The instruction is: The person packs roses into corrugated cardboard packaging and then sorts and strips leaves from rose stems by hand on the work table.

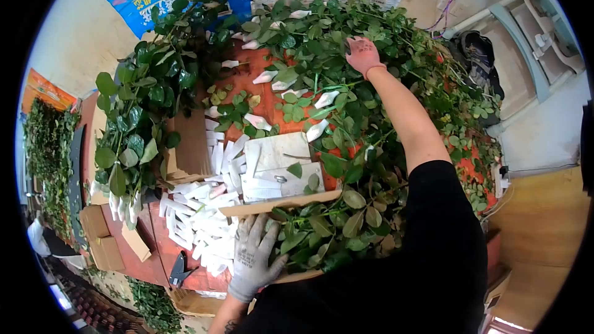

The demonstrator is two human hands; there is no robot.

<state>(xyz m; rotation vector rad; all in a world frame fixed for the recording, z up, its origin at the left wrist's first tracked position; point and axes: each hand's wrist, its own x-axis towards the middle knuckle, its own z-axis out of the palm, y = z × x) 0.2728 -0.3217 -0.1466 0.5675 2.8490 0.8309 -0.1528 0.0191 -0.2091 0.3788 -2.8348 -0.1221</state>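
My left hand [255,256], in a grey glove, lies with its fingers spread at the edge of a cardboard strip [281,203], beside a pile of white paper sleeves [198,213]. My right hand [363,54], in a pink glove, reaches to the far side of the table into a heap of leafy stems [396,40]; its fingertips are partly hidden among the leaves, and what they hold cannot be made out. Several wrapped white buds [327,99] lie between the stems on the red tabletop [272,62].
A black stapler [179,269] lies near the table's front edge. Another leafy bunch [145,86] stands on the left by a cardboard box [189,142]. A grey chair [526,43] with dark shoes [476,55] is at the right.
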